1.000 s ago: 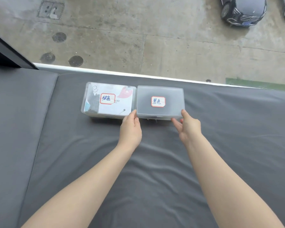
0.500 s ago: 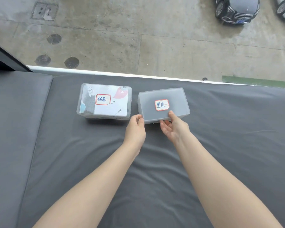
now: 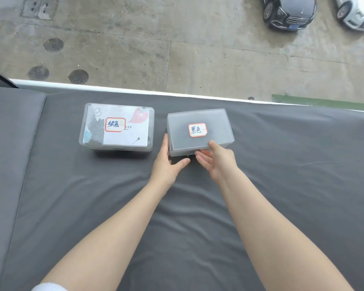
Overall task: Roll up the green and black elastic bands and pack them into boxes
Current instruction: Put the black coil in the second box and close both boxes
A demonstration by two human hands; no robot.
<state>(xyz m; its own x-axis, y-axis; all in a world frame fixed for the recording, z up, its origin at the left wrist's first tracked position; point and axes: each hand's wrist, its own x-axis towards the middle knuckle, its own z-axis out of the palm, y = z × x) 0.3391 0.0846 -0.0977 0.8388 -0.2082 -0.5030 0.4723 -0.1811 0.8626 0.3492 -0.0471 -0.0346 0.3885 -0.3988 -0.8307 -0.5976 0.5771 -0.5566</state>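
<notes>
Two lidded translucent plastic boxes lie on a dark grey sheet (image 3: pixel 282 185). The left box (image 3: pixel 135 114) bears a red-framed label and shows printed paper and dark contents through its lid. The right box (image 3: pixel 216 122), frosted, carries a similar label and sits slightly turned. My right hand (image 3: pixel 216 160) grips its near edge, thumb on the lid and fingers under the front. My left hand (image 3: pixel 168 164) touches the box's near-left corner, fingers along its side. No elastic bands are visible outside the boxes.
The grey sheet covers a cushioned ledge with a seam at the left (image 3: pixel 44 143). Behind the boxes runs a white window sill (image 3: pixel 177 93), with a concrete yard and parked cars (image 3: pixel 290 13) far below.
The right box has been pulled away from the left box, towards me and slightly rotated. My right hand shifted from its right corner to the front edge; my left hand stayed at the left corner.
</notes>
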